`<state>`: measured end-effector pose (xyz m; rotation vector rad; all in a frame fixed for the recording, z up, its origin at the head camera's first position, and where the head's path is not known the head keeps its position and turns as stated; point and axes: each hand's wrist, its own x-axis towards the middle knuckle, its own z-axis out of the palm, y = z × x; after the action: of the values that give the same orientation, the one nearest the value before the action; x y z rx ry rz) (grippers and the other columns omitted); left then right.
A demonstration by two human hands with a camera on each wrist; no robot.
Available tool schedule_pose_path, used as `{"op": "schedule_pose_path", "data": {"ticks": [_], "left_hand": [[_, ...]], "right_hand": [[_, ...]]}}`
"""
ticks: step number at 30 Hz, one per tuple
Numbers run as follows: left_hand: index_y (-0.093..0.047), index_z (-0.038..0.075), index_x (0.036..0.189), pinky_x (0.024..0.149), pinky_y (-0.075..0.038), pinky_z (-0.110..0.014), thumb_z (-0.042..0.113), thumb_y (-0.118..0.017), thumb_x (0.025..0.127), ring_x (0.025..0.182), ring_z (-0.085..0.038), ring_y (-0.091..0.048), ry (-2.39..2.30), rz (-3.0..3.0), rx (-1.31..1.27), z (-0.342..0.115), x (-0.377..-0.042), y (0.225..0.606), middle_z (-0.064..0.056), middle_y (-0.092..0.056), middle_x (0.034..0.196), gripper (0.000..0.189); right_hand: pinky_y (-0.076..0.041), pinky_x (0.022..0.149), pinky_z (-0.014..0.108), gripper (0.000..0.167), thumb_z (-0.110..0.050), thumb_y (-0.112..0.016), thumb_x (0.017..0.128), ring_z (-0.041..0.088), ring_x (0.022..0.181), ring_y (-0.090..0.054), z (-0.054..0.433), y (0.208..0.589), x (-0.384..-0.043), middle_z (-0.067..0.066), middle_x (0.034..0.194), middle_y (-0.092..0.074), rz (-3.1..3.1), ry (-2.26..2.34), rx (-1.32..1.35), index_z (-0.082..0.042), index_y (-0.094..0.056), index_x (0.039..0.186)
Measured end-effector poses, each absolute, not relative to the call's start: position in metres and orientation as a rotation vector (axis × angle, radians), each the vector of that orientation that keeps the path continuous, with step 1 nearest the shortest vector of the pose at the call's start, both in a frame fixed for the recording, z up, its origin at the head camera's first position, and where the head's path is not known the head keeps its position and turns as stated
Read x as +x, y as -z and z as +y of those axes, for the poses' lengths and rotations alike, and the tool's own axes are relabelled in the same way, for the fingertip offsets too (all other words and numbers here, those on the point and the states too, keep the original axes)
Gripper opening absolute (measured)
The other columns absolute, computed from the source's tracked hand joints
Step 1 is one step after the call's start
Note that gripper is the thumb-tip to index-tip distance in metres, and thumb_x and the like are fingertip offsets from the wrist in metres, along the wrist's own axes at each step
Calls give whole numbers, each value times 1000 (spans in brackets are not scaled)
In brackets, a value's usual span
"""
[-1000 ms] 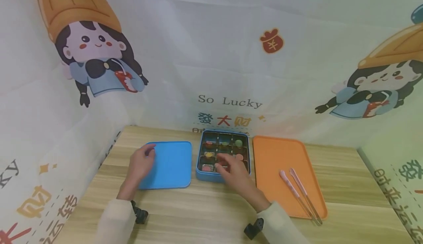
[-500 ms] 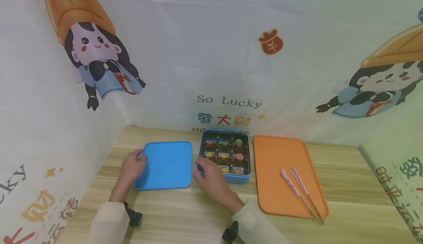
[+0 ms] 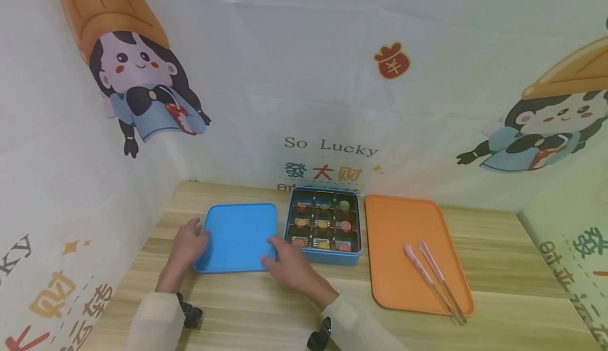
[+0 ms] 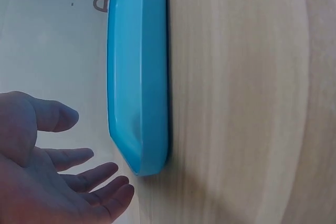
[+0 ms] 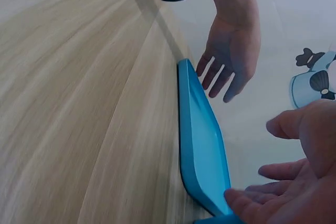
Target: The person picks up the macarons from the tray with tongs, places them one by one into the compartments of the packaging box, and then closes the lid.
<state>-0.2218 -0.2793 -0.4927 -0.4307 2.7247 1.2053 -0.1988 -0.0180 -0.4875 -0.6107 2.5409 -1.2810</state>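
Note:
A blue tray-like lid (image 3: 237,237) with a raised rim lies flat on the table. My left hand (image 3: 187,245) is at its left edge, fingers loosely spread and holding nothing; in the left wrist view the fingers (image 4: 107,198) appear just off the lid's corner. At the lid's lower right corner is my right hand (image 3: 292,266), also holding nothing. Its fingertips look very close to the rim in the right wrist view; contact cannot be told. Beside it stands an open blue box (image 3: 332,257), with small round pink, yellow and green pieces in a divided insert.
Right of the box lies an orange tray (image 3: 396,256). Pink-handled tongs or a pair of utensils (image 3: 429,277) rest on it, their metal ends reaching past its front edge. A printed cloth (image 3: 323,76) hangs behind the wooden table (image 3: 256,309).
My right hand has moved left, from over the box to the lid's right side, uncovering the box's compartments. My left hand has shifted slightly left and down, off the lid's top to its left edge.

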Motion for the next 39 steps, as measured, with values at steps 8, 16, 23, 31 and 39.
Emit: {"op": "schedule_pose_path", "data": {"ticks": [8, 16, 23, 31, 39], "left_hand": [[-16, -16, 151, 114, -25, -64, 21, -36, 104, 141, -56, -21, -1153, 2690, -406, -278, -221, 494, -40, -22, 152, 63], [-20, -20, 147, 109, -32, -65, 23, -34, 104, 137, -59, -26, -1061, 2682, -429, -274, -220, 496, -44, -23, 148, 63], [-34, -24, 139, 97, -46, -63, 23, -36, 103, 125, -58, -44, -1040, 2733, -397, -272, -220, 498, -47, -38, 137, 59], [-40, -23, 134, 93, -47, -61, 25, -37, 104, 117, -57, -48, -1048, 2733, -444, -268, -221, 499, -47, -44, 127, 57], [-26, -22, 143, 99, -38, -65, 31, -31, 105, 121, -58, -35, -1120, 2749, -537, -262, -223, 504, -48, -30, 132, 66]], "right_hand": [[-26, 119, 50, 66, -29, -58, 100, 39, 148, -24, -32, 490, -196, 28, 160, -21, 2467, 1244, -478, 6, -33, 151], [-28, 118, 52, 68, -30, -59, 99, 41, 147, -27, -36, 492, -196, 29, 159, -24, 2437, 1275, -332, 7, -33, 150], [-33, 115, 54, 64, -29, -61, 98, 41, 142, -36, -38, 495, -198, 25, 153, -38, 2382, 1353, -256, 4, -39, 147], [-35, 111, 57, 54, -26, -62, 98, 41, 139, -39, -38, 494, -197, 22, 151, -42, 2234, 1563, -104, -2, -46, 143], [-45, 101, 54, 45, -25, -63, 97, 37, 128, -49, -37, 487, -196, 22, 142, -49, 2172, 1634, -113, -3, -54, 135]]}}
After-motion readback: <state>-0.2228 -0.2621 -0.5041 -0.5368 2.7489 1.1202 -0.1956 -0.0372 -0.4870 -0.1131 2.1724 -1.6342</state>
